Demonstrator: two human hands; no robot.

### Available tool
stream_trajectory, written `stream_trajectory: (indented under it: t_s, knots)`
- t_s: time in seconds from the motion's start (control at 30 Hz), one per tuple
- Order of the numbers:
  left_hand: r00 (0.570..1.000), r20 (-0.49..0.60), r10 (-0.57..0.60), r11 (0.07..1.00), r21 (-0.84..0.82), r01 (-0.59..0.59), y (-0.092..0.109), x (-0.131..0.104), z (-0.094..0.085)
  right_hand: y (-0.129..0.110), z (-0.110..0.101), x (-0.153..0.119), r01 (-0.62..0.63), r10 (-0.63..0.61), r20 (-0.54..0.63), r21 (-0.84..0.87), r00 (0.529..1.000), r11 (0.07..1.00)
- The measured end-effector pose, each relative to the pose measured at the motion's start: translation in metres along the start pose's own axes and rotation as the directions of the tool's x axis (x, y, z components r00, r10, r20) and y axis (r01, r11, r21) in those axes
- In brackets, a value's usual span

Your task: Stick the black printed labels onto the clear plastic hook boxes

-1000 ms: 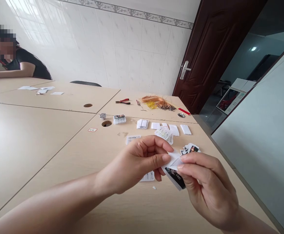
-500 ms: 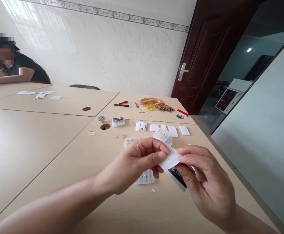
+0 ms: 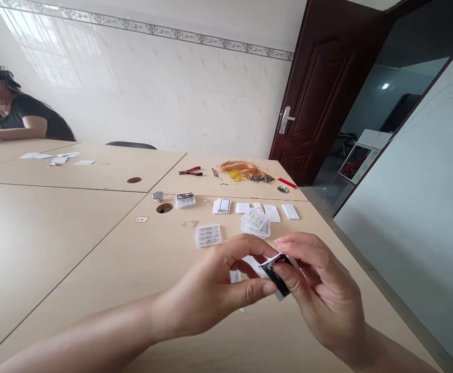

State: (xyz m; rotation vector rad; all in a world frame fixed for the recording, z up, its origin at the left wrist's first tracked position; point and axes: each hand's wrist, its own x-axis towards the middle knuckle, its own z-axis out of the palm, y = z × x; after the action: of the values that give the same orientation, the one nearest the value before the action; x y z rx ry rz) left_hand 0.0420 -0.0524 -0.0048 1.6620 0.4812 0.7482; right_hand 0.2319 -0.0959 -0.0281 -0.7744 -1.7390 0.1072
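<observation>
A small black printed label (image 3: 282, 286) with white edges, apparently a folded card or sticker, is held between both hands above the table. My right hand (image 3: 325, 290) pinches it, thumb across the black face and fingers over the far side. My left hand (image 3: 218, 290) closes on its left edge, thumb tip in front and fingers behind. Below the left hand, a clear plastic box (image 3: 235, 276) is mostly hidden. Just beyond stand a clear compartment box of small metal pieces (image 3: 208, 235) and a stack of similar boxes (image 3: 256, 224).
White paper cards (image 3: 222, 206) and folded slips (image 3: 272, 213) lie farther back. Behind them are red-handled pliers (image 3: 190, 171) and a bundle of copper-coloured wires (image 3: 242, 168). A box with a black label (image 3: 185, 200) sits near a round table hole (image 3: 165, 208). Another person (image 3: 32, 116) sits at far left.
The white sheet between my hands has turned, so the black printed face shows more. My left thumb has dropped to the label's lower edge. The view has shifted slightly.
</observation>
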Motion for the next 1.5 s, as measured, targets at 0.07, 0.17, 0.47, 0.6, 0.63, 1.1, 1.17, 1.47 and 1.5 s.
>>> stream_trajectory:
  t_s: [0.07,0.17,0.47,0.6,0.63,1.1,1.17,1.47,1.5]
  knots:
    - [1.0,-0.002,-0.017,1.0,-0.003,0.017,0.0,-0.001,0.002,0.0,0.001,-0.002,-0.034,0.034,-0.005,0.023,0.999,0.999]
    - [0.998,-0.025,-0.049,0.999,-0.024,0.048,-0.002,-0.001,0.001,-0.001,0.002,-0.004,-0.133,0.134,-0.001,0.062,0.991,0.989]
    - [0.993,-0.023,-0.115,0.988,0.101,0.117,-0.003,-0.001,0.0,-0.005,0.001,0.001,-0.363,0.378,-0.051,0.19,0.924,0.912]
    - [0.997,-0.02,-0.072,0.966,0.249,0.075,-0.006,0.003,-0.018,0.001,-0.007,0.007,-0.375,0.424,-0.109,0.308,0.899,0.874]
    - [0.996,-0.049,-0.079,0.931,0.354,0.092,-0.009,0.003,-0.024,0.003,-0.01,0.009,-0.377,0.436,-0.115,0.339,0.893,0.862]
    - [0.922,-0.113,-0.37,0.475,0.83,0.292,-0.06,-0.023,-0.034,0.005,-0.023,0.015,-0.406,0.461,-0.076,0.363,0.884,0.839]
    - [0.917,-0.116,-0.382,0.475,0.826,0.303,-0.064,-0.022,-0.034,0.005,-0.024,0.013,-0.411,0.464,-0.072,0.36,0.883,0.838]
    - [0.977,-0.084,-0.194,0.667,0.719,0.195,-0.021,-0.012,-0.03,-0.013,-0.034,0.033,-0.552,0.559,0.153,0.499,0.815,0.668]
    - [0.99,-0.059,-0.13,0.696,0.705,0.134,-0.007,-0.01,-0.028,-0.019,-0.038,0.035,-0.591,0.558,0.236,0.51,0.795,0.626]
